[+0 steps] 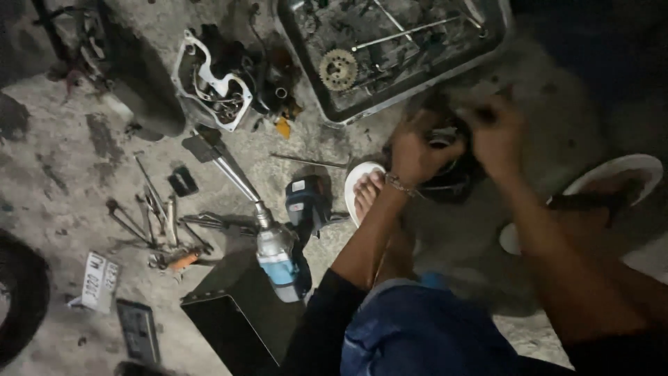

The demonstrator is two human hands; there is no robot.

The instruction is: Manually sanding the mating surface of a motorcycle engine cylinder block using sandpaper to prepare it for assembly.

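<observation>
Knee in blue denim (417,334) low; both hands, left (416,150) and right (495,132), grip closed on dark round part (445,177) — blurred, could slip onto sandalled foot (363,191).

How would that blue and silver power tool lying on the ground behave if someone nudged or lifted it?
The power tool would probably feel heavy for its size, given its bulky metal-looking nose and thick body. It lies on its side on rough concrete floor, so a nudge would likely scrape it more than roll it. The long socket extension on its nose could make it front-heavy when lifted.
</observation>
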